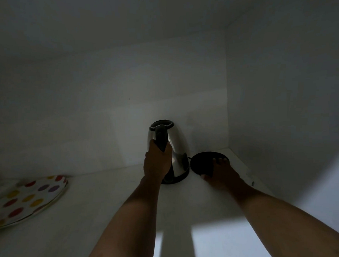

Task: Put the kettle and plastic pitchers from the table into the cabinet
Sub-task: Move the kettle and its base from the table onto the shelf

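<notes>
The white cabinet shelf (102, 217) carries three things. A steel kettle (178, 147) stands upright on it, directly ahead of the left grip (156, 163). Its round black base (204, 162) rests just beside the kettle, tilted, under the right grip (222, 174). Well off to the left of both grips lie polka-dot plates (31, 198), stacked flat.

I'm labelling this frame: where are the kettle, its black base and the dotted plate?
kettle (176, 145), head view, on its shiny steel side.
black base (203, 162), head view, on its round top.
dotted plate (31, 198), head view, on its spotted face.
</notes>
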The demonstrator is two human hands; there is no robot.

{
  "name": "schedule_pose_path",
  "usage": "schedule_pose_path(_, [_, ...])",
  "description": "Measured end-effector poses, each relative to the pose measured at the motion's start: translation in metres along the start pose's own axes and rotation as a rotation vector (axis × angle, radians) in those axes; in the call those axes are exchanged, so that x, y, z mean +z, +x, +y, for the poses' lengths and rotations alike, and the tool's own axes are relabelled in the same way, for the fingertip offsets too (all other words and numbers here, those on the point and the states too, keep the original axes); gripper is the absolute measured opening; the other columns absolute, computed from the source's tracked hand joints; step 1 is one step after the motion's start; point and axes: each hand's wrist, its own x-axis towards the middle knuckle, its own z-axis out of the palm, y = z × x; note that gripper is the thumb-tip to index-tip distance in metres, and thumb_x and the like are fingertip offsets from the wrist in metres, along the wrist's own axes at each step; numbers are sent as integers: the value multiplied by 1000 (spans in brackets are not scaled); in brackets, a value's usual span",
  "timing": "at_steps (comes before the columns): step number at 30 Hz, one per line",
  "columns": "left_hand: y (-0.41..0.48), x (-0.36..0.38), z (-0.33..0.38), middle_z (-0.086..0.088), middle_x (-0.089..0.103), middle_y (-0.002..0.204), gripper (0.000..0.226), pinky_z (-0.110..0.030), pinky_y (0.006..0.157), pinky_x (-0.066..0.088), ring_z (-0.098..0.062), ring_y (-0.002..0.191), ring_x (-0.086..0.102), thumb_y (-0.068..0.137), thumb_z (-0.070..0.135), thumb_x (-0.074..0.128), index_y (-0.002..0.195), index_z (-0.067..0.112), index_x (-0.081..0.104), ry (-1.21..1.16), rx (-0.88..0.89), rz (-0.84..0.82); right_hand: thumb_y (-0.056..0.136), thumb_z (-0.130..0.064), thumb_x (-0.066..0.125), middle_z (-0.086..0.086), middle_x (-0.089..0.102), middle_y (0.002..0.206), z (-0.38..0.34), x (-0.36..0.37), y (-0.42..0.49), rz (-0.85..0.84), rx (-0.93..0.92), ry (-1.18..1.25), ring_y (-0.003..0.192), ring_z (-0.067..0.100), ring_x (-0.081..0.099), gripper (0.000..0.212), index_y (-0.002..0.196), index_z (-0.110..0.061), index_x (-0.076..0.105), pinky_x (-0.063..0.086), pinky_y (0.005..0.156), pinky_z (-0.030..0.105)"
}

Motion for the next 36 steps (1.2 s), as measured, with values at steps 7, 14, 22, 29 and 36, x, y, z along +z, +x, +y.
schedule_pose_path(7, [2, 1, -2, -7, 61, 101, 47, -39, 80, 54, -25, 84, 57, 96, 49, 54, 126, 13, 48, 44, -15, -5, 93, -56, 46, 9, 2, 167, 2, -5, 7, 4, 18, 6, 154, 29, -5, 89, 159, -16, 2, 11, 121, 53])
schedule_pose_path(14, [0, -8, -1, -4, 56, 96, 64, -38, 75, 51, -27, 81, 56, 88, 67, 55, 122, 15, 43, 131, -52, -49, 95, -60, 39, 5, -7, 168, 6, -6, 9, 0, 31, -10, 154, 27, -11, 86, 159, -22, -3, 6, 120, 58])
schedule_pose_path(22, [-53, -27, -22, -11, 61, 122, 82, -46, 89, 54, -34, 109, 63, 81, 75, 56, 135, 16, 35, 149, -41, -125, 98, -60, 27, 1, -2, 168, 11, 2, -60, 35, -57, -122, 154, 25, -6, 73, 159, -26, 7, 2, 121, 55])
schedule_pose_path(29, [-116, -37, -53, -14, 39, 152, 88, -45, 108, 42, -35, 136, 44, 87, 65, 54, 155, 19, 22, 358, -99, -398, 98, -59, 21, 2, 13, 167, 2, 4, -143, -10, -37, -197, 153, 25, 8, 68, 156, -26, 20, 7, 120, 57])
schedule_pose_path(36, [-213, -66, -71, -2, 50, 144, 56, -47, 110, 35, -24, 136, 42, 90, 57, 42, 133, 23, 54, 641, 93, -469, 96, -60, 17, 5, 24, 163, -13, 19, -228, 97, -77, -235, 151, 25, 15, 69, 152, -22, 30, 11, 119, 56])
